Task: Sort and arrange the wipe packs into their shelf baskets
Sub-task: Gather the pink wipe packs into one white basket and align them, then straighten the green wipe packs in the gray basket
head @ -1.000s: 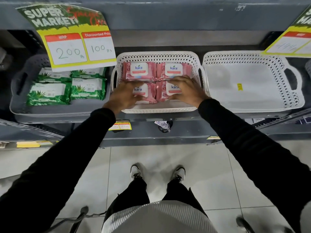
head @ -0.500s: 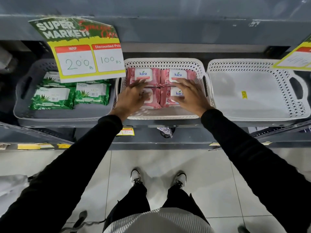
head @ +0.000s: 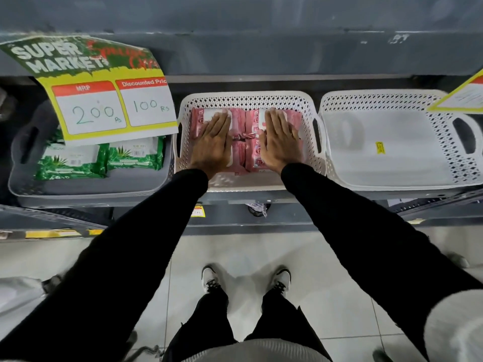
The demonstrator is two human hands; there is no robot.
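Several pink wipe packs [head: 240,126] lie flat in the middle white perforated basket [head: 247,99] on the shelf. My left hand [head: 213,142] rests flat, palm down, on the left packs. My right hand [head: 279,141] lies flat on the right packs in the same way. Neither hand grips a pack; the fingers are stretched out and close together. Green wipe packs [head: 102,159] lie in the grey basket [head: 86,186] to the left, partly hidden by a price sign.
A second white basket [head: 392,100] on the right holds only a small yellow sticker [head: 380,147]. A yellow price sign [head: 109,100] hangs from the shelf above, over the grey basket. Another sign [head: 467,95] hangs at far right. Tiled floor and my shoes are below.
Both hands slid further back over the pink packs and flattened out, now covering the labels. The camera moved closer and tilted, so the shelf sits lower in view.
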